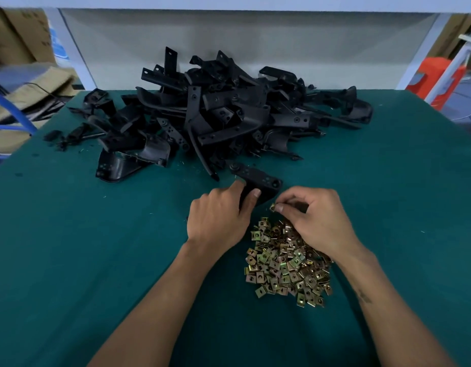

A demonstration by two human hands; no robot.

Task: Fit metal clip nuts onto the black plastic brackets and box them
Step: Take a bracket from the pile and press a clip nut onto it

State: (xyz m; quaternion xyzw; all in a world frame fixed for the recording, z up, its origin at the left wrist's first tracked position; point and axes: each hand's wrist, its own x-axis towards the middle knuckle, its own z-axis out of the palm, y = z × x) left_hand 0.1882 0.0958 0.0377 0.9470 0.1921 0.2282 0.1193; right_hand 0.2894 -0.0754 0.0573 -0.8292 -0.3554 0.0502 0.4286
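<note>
A big heap of black plastic brackets (216,115) lies across the far middle of the green table (70,247). My left hand (220,215) grips one black bracket (258,178) just in front of the heap. Right beside it, my right hand (313,221) pinches a single brass-coloured clip nut (273,207) at the bracket's near end. A pile of several more clip nuts (284,263) lies on the table under my right wrist.
Cardboard boxes (17,35) stand off the table at the far left, above blue frame tubing (15,109). An orange plastic stool (435,80) stands past the table's far right corner. A pale panel (242,49) backs the table.
</note>
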